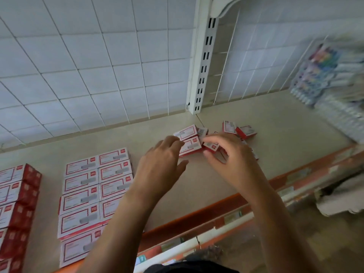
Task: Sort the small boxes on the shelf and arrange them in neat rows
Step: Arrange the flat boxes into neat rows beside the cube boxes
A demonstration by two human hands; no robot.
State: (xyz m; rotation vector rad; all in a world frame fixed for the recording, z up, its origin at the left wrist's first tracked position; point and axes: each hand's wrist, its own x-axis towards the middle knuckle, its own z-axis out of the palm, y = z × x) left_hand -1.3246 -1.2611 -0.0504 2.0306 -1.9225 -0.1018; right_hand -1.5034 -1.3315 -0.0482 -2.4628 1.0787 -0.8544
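Several small red-and-white boxes lie in a loose heap (pixel 245 132) on the beige shelf (pixel 285 131), near the white upright. My left hand (pixel 161 164) reaches to the heap's left side, its fingertips touching a small box (pixel 190 147) with fingers fairly straight. My right hand (pixel 232 154) hovers over the heap's middle with fingers curled, and thumb and fingertips seem to pinch a small box (pixel 211 145); part of the heap is hidden under it. Larger red-and-white boxes (pixel 94 182) lie flat in two neat columns at the left.
A taller stack of red boxes (pixel 17 205) stands at the far left edge. Blurred packs of pens (pixel 323 73) lean at the back right. An orange price rail (pixel 197 215) runs along the shelf front. A wire grid back panel (pixel 98 66) rises behind.
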